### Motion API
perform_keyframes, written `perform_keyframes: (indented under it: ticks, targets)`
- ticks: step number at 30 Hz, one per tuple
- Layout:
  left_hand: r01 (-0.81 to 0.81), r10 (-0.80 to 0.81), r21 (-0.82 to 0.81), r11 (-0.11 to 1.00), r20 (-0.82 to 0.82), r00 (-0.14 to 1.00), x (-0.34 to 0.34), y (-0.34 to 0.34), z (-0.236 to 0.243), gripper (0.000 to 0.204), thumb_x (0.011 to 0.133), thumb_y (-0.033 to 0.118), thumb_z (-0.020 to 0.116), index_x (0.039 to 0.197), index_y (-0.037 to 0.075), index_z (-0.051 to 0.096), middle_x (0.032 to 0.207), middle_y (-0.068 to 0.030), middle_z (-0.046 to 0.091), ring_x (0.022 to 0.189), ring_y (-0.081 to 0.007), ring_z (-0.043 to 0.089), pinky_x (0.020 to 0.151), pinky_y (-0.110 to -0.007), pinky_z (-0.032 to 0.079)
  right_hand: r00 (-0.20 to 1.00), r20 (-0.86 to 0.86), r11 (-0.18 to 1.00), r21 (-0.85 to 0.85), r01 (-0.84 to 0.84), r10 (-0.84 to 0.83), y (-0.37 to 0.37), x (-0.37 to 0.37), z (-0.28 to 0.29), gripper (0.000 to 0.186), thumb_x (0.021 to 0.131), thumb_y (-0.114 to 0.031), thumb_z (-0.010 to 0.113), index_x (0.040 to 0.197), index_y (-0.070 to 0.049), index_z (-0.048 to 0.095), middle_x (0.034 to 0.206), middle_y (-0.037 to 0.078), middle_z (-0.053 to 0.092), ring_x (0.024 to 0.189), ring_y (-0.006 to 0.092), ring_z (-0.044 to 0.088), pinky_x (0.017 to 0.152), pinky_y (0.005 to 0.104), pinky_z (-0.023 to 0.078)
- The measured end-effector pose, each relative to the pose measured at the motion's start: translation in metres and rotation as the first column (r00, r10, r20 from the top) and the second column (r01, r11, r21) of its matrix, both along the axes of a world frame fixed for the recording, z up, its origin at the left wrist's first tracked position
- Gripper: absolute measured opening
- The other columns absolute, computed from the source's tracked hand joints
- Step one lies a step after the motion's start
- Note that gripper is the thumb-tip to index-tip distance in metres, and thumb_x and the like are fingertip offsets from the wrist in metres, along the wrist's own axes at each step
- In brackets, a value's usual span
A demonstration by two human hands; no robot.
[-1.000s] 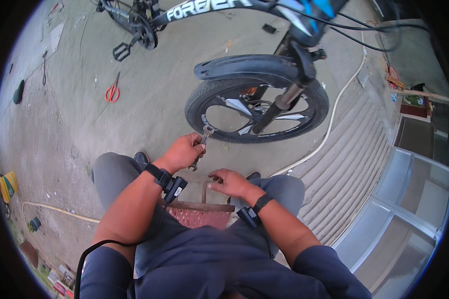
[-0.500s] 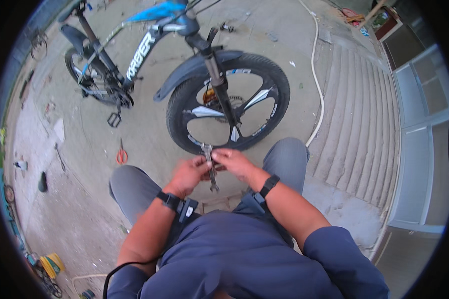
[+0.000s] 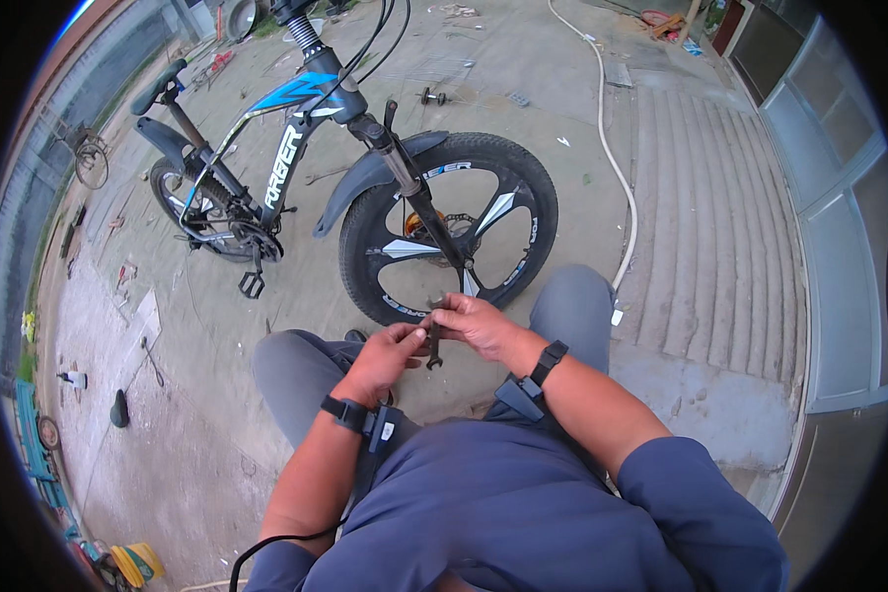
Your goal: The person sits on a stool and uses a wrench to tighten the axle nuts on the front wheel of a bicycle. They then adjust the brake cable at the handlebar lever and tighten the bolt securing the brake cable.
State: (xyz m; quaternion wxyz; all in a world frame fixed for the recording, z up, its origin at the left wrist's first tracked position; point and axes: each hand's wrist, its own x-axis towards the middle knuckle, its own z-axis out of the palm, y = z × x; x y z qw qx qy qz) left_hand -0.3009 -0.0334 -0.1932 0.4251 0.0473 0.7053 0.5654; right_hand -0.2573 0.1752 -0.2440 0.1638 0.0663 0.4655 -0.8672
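Note:
My right hand (image 3: 475,327) grips a small metal open-ended wrench (image 3: 434,344) between thumb and fingers. It stands upright in the picture, an open jaw pointing down toward me. From the other side my left hand (image 3: 387,361) closes thumb and fingertips on the wrench's middle. Just beyond both hands is the black front wheel (image 3: 353,259) of a blue and black bicycle (image 3: 284,163), which stands upright. The fingers hide part of the wrench and the lower edge of the tyre.
A white hose (image 3: 602,133) runs along the ground right of the wheel, beside ridged concrete (image 3: 705,227). Pale blue door panels (image 3: 839,286) stand far right. A small dumbbell-shaped part (image 3: 432,97) lies behind the bicycle; a dark oval object (image 3: 119,408) lies left.
The view has shifted, showing more of the bicycle's upper part. The wrench has turned more upright between my hands. My left knee now covers most of the red-handled scissors.

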Motion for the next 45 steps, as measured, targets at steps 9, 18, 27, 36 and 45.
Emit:
perform_keyframes:
  ticks: [9,18,27,36,45]
  targets:
    - [-0.083,0.113,0.079,0.993,-0.561,0.820,-0.133,0.035,0.009,0.035,0.101,0.023,0.069,0.123,-0.004,0.064,0.106,-0.0114,0.073,0.094,-0.0168,0.070,0.083,-0.031,0.055,0.986,-0.034,0.705,0.694,0.142,-0.165,0.099,-0.036,-0.021,0.030,0.098,-0.020,0.069,0.117,0.003,0.063,0.093,0.008,0.072,0.082,0.0149,0.071,0.076,0.0329,0.055]
    - [-0.183,0.268,0.198,0.963,-0.649,0.712,-0.157,0.088,-0.002,0.051,0.097,0.013,0.074,0.139,-0.007,0.052,0.128,-0.0178,0.065,0.105,-0.0212,0.070,0.088,-0.034,0.058,0.987,-0.104,-0.019,0.994,0.107,0.125,0.152,-0.082,-0.057,0.020,0.093,-0.020,0.068,0.111,-0.012,0.074,0.101,0.015,0.071,0.099,0.0389,0.068,0.084,0.0487,0.054]
    - [-0.181,0.260,0.187,0.966,-0.664,0.701,-0.162,0.099,-0.014,0.048,0.100,0.014,0.071,0.140,-0.006,0.051,0.124,-0.0142,0.069,0.111,-0.0194,0.069,0.094,-0.032,0.056,0.923,-0.047,-0.199,0.971,0.132,0.381,0.140,-0.104,-0.071,0.011,0.087,-0.015,0.067,0.095,-0.016,0.076,0.093,0.008,0.068,0.099,0.0309,0.065,0.083,0.0447,0.051]
    - [-0.199,0.291,0.213,0.956,-0.658,0.694,-0.163,0.102,-0.021,0.046,0.101,0.013,0.070,0.139,-0.006,0.052,0.120,-0.0127,0.071,0.107,-0.0173,0.070,0.094,-0.031,0.056,0.857,-0.062,-0.280,0.931,0.234,0.511,0.129,-0.116,-0.060,0.016,0.081,-0.012,0.066,0.088,-0.018,0.078,0.089,0.005,0.068,0.097,0.0272,0.065,0.082,0.0417,0.048]
    - [-0.196,0.287,0.211,0.958,-0.659,0.695,-0.163,0.103,-0.019,0.045,0.102,0.013,0.069,0.139,-0.006,0.051,0.120,-0.0127,0.071,0.108,-0.0175,0.070,0.094,-0.031,0.056,0.857,-0.008,-0.327,0.923,0.204,0.514,0.127,-0.120,-0.059,0.018,0.082,-0.012,0.065,0.091,-0.019,0.079,0.092,0.005,0.068,0.101,0.0248,0.064,0.087,0.0405,0.047]
